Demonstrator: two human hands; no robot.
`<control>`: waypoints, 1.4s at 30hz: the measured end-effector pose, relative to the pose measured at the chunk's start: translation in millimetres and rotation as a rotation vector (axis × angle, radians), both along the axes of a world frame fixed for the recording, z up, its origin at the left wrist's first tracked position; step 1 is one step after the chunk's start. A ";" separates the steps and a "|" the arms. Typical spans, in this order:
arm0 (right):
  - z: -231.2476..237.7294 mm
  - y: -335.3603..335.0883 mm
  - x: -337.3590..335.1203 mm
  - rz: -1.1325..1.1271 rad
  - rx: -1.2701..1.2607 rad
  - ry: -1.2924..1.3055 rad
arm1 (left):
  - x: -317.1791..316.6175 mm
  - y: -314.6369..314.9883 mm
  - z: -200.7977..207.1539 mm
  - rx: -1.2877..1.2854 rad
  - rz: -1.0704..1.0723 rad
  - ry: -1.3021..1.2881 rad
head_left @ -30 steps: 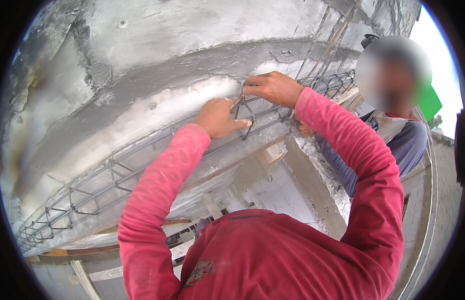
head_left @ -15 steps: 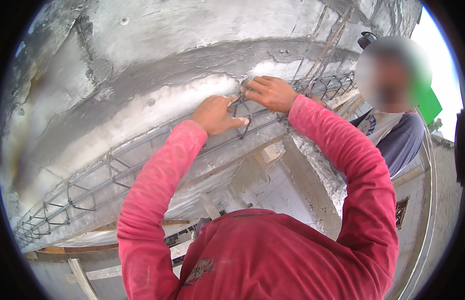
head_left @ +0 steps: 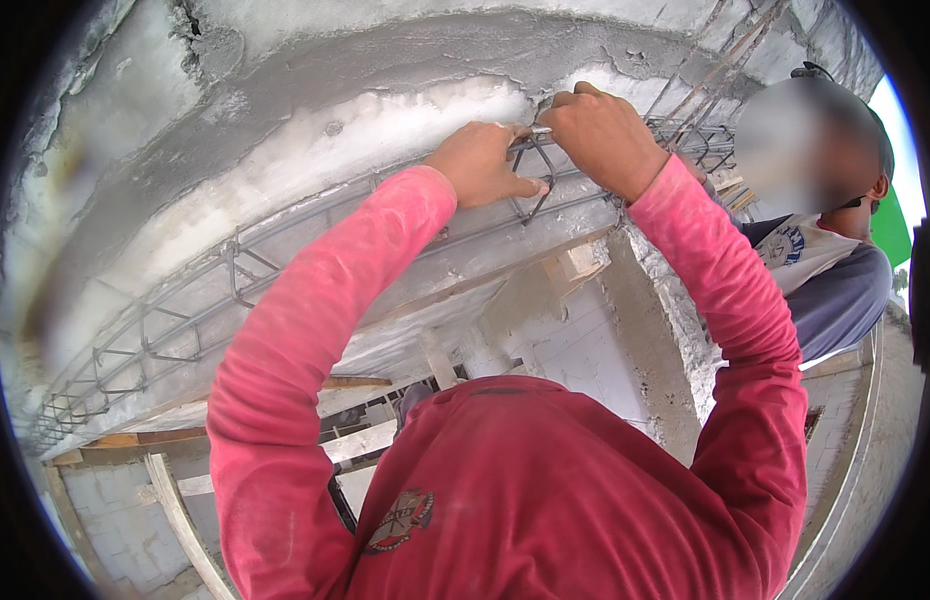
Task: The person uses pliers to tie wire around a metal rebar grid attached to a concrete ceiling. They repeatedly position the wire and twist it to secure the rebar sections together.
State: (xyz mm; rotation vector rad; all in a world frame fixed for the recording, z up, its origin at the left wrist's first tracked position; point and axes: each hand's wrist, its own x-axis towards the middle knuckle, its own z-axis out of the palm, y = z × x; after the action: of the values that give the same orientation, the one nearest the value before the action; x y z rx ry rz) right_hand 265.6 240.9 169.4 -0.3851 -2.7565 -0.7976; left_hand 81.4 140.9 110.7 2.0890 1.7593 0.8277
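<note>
A long cage of steel rebar [head_left: 233,270] with bent stirrups runs along the rough concrete wall. My left hand [head_left: 480,165] is on its upper bar, the fingers over the top and the thumb stretched against a stirrup [head_left: 551,172]. Close beside it, my right hand [head_left: 607,138] is closed in a pinch at the upper bar, near the stirrup's top corner. The fingertips of both hands nearly meet there. What the right fingers pinch is too small and hidden to make out.
A co-worker [head_left: 830,270] in a grey and white top sits close on the right by the cage's far end. Ropes or thin rods [head_left: 730,70] slant down the wall there. Below are a rough concrete edge [head_left: 675,340] and wooden boards [head_left: 180,515].
The view has shifted, so the cage and hands appear farther right and higher. My right hand has turned, its knuckles now raised; the left keeps its place by the stirrup.
</note>
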 end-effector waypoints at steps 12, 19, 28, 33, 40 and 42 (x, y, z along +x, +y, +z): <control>-158.7 -95.2 -64.4 -0.180 -0.978 0.335 | 0.1 -0.9 1.1 -0.088 0.061 -0.023; -190.3 -53.4 -85.0 -0.039 -1.010 0.286 | 14.2 -0.5 19.0 -0.136 0.066 0.005; -148.0 -61.0 -56.2 -0.020 -1.394 0.639 | 10.2 -6.2 10.3 -0.099 0.042 -0.054; -154.4 -97.7 -28.5 0.002 -2.003 1.208 | 8.6 -5.3 5.8 -0.084 0.066 -0.040; -167.0 -130.7 -43.4 0.066 -1.968 1.728 | 7.5 -1.6 9.8 -0.087 0.063 -0.012; -166.6 -133.3 -52.0 0.017 -1.968 1.809 | 9.3 -3.9 3.6 -0.041 0.051 -0.007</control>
State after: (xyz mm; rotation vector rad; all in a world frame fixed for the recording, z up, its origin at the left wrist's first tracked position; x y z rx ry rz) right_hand 213.5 107.6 2.8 -0.6906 -0.7900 1.6535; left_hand 90.7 137.0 114.4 2.0212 1.8169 0.8045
